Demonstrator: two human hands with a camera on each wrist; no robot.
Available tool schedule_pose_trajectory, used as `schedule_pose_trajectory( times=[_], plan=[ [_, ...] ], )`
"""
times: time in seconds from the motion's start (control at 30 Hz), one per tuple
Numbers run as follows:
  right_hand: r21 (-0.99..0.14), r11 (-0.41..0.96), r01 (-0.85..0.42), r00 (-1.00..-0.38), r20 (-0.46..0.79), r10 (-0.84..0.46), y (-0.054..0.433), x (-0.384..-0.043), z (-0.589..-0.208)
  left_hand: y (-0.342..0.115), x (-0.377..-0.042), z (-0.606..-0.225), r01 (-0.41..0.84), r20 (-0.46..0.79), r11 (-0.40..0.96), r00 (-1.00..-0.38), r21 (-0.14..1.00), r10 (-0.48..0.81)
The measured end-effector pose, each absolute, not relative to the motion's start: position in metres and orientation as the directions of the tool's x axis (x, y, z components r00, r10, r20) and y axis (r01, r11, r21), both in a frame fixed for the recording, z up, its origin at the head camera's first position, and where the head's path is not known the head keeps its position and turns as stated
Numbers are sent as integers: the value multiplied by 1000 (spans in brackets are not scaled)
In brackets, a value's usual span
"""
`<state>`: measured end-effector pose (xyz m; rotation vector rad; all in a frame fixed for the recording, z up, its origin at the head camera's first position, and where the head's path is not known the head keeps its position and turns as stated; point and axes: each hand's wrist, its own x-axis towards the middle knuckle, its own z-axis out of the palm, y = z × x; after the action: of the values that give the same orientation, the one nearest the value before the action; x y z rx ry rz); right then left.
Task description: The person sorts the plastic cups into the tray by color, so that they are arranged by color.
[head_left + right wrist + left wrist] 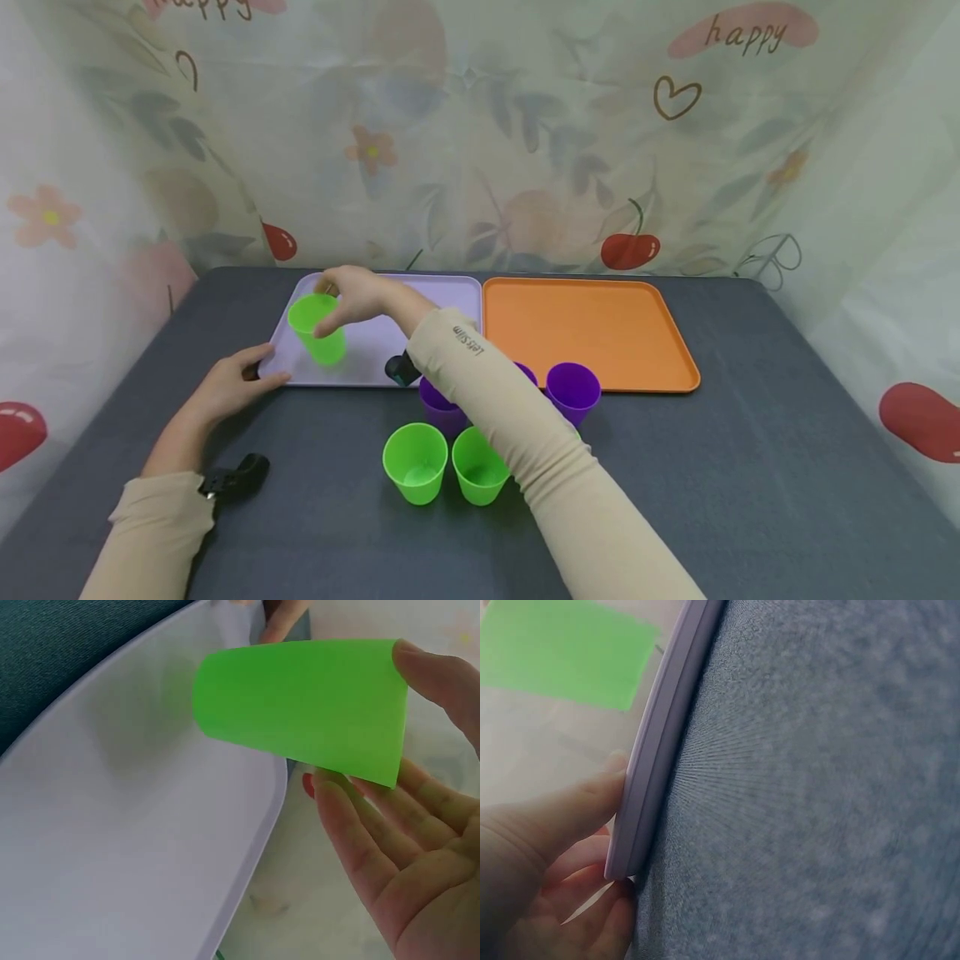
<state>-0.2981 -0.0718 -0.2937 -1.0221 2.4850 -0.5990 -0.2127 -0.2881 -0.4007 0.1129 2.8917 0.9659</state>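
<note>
My right hand (pixel 360 296) pinches a green cup (pixel 324 350) at its rim, thumb on one side and fingers on the other. The cup hangs slightly tilted over the left part of the lilac tray (pixel 375 358). In the right wrist view, the base of the green cup (pixel 292 709) points toward the tray surface. At the tray's near left corner, my left hand (pixel 225 387) grips the edge. The left wrist view gives its thumb against the tray rim (pixel 656 742), with the other fingers curled around the corner.
An orange tray (pixel 577 333) adjoins the lilac one on the right. In front stand green cups (pixel 416 458), (pixel 478 471) and purple cups (pixel 442 408), (pixel 573 390), partly covered by my right sleeve (pixel 510 417). A patterned curtain (pixel 465 167) hangs behind the table (pixel 712 483).
</note>
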Motion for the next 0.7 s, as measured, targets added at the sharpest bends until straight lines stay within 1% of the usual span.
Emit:
schedule_pose_trajectory(
  times=[0.17,0.37,0.7],
  plan=[
    [-522,656,-546,-656,-220,-722,-71,-296,-298,-289,-213,-402,55,-42,791,-994,610,102],
    [-507,648,-569,-645,-213,-734,-71,-296,-303,-288,-212,-402,69,-22,789,-994,610,104],
    [-502,645,-577,-648,-200,-735,-72,-297,-308,-289,-213,-403,52,-46,784,-994,618,103]
  ],
)
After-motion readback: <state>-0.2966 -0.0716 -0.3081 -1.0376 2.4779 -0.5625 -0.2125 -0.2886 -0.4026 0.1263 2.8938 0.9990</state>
